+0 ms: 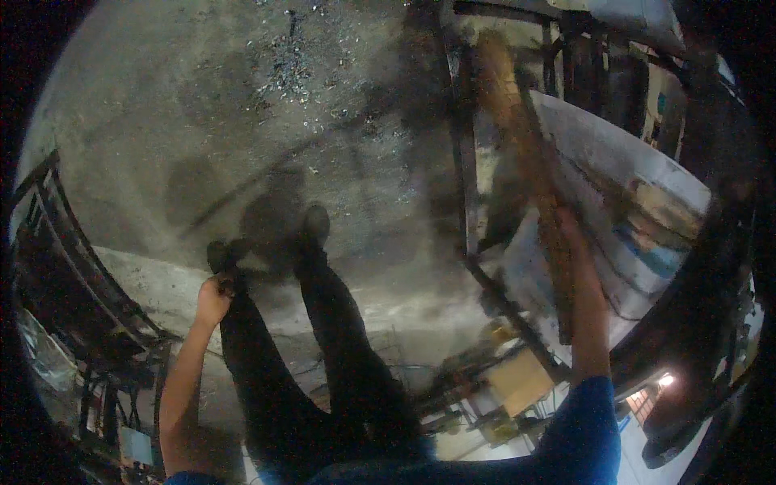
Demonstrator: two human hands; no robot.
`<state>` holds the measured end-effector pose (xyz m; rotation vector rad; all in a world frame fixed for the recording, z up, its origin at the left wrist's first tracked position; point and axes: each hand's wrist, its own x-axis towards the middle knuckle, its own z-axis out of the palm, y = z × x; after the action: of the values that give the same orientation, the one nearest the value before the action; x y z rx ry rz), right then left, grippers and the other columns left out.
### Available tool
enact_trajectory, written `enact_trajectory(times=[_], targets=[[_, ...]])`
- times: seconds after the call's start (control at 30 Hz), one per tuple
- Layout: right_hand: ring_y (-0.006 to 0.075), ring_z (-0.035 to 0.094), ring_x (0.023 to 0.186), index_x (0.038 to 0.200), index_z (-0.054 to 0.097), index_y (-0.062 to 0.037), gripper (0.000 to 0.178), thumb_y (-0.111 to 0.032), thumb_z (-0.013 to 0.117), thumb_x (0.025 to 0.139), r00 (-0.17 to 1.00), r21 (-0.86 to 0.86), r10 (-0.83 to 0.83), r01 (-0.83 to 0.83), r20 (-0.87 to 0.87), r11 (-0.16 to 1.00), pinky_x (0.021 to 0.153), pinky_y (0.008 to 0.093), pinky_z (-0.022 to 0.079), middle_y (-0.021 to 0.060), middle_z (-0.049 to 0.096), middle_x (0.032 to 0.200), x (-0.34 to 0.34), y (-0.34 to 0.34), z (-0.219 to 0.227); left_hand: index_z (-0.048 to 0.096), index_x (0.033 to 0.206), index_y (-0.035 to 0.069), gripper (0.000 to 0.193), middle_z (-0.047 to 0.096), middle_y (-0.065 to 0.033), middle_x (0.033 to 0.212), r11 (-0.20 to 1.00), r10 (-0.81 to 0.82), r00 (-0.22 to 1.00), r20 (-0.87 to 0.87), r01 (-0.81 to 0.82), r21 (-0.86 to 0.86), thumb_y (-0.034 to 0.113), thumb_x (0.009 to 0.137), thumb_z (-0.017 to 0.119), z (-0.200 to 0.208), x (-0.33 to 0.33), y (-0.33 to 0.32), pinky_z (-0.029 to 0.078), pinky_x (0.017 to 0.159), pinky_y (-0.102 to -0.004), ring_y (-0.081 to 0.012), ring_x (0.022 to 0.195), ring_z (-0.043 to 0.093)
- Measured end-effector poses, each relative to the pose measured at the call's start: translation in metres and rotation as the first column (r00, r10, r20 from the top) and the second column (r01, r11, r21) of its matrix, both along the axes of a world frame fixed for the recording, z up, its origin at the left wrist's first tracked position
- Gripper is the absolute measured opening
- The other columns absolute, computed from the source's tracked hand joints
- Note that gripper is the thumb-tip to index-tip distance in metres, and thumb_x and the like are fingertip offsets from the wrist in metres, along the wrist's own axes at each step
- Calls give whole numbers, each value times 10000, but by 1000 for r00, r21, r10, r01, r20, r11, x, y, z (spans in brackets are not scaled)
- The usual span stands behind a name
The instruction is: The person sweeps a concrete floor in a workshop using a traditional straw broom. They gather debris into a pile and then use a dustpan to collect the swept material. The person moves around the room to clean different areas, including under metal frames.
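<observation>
My right hand [568,226] is closed round a long brown broom-like thing [529,149], which slants from beside my right forearm up to the far right. Its far end is wider and blurred, so its exact kind is hard to make out. Low on the left, my left hand [213,301] is curled beside my left leg. Something small and dark shows at its fingers, too dim to name. Shiny shavings [303,69] lie scattered over the grey floor [153,137] ahead of my shoes [317,222].
A large whitish container or sack [647,194] stands on the right, behind a dark metal frame [463,153]. At the left is a dark slatted rack [77,275]. A yellowish box [520,382] and clutter lie near my right side, beside a bright lamp [666,379].
</observation>
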<state>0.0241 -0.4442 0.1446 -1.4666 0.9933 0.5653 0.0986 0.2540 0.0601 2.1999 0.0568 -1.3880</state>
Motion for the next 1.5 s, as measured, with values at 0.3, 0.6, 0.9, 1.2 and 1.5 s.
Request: enact_trajectory(times=[0.3, 0.6, 0.9, 1.2, 1.5], targets=[[172, 507, 861, 1120, 438, -47, 394, -196, 499, 760, 998, -25, 40, -41, -51, 999, 703, 296, 423, 33, 504, 1033, -26, 54, 17, 507, 1019, 36, 273, 591, -124, 817, 714, 201, 881, -429, -432, -552, 87, 751, 524, 29, -49, -130, 447, 698, -298, -194, 766, 566], [197, 544, 747, 1213, 342, -59, 520, 13, 467, 713, 535, 203, -779, 845, -327, 494, 638, 337, 465, 93, 527, 957, -195, 299, 169, 391, 1161, 66, 500, 460, -120, 1125, 717, -331, 193, -924, -584, -379, 275, 747, 577, 248, -181, -217, 433, 771, -306, -225, 960, 492], [168, 481, 631, 848, 514, -85, 267, -335, 455, 774, 724, -375, -648, 547, -237, 748, 558, 324, 416, 32, 508, 704, -266, 312, -111, 574, 797, 66, 345, 528, -19, 741, 886, 45, 326, -944, -450, -113, 393, 689, 566, 91, -126, -202, 379, 590, -277, -127, 632, 481], [151, 460, 632, 619, 539, -54, 110, -15, 457, 681, 912, -424, -405, 393, 64, 816, 542, 287, 380, 31, 487, 647, 38, 366, -186, 453, 1025, 9, 295, 555, -110, 748, 471, 112, 186, -976, -875, -113, 216, 816, 465, 5, 45, -121, 442, 432, -302, -157, 511, 521], [154, 488, 670, 1028, 482, -1, 390, -74, 550, 651, 986, -618, 141, -59, 84, 784, 643, 259, 408, 56, 496, 710, 60, 385, -174, 358, 1169, 11, 462, 536, -119, 839, 253, 295, 132, -946, -966, -56, 143, 769, 550, 44, 14, -81, 458, 464, -320, -175, 588, 534]])
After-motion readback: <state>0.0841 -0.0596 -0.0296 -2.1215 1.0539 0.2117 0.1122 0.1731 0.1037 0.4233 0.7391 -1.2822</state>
